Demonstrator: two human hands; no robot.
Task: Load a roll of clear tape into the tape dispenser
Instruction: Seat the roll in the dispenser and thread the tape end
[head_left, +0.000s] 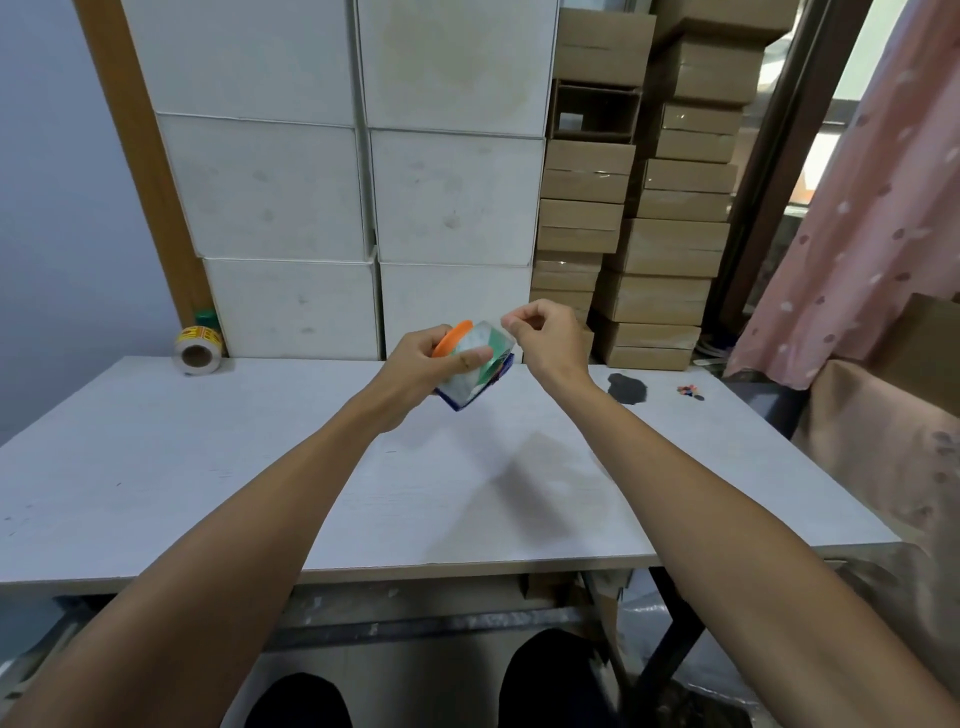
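My left hand holds a roll of clear tape above the white table, thumb pressed on the roll's shiny face. The roll sits in a tape dispenser with an orange disc on its upper left side and a blue frame under it. My right hand hovers just right of the roll, thumb and forefinger pinched together at the roll's upper right edge. Whether a tape end is between those fingers is too fine to tell.
A roll of yellow labels lies at the table's far left corner beside a green roll. A dark patch and small coloured bits lie far right. White boxes and brown cartons stand behind; a pink curtain hangs at right.
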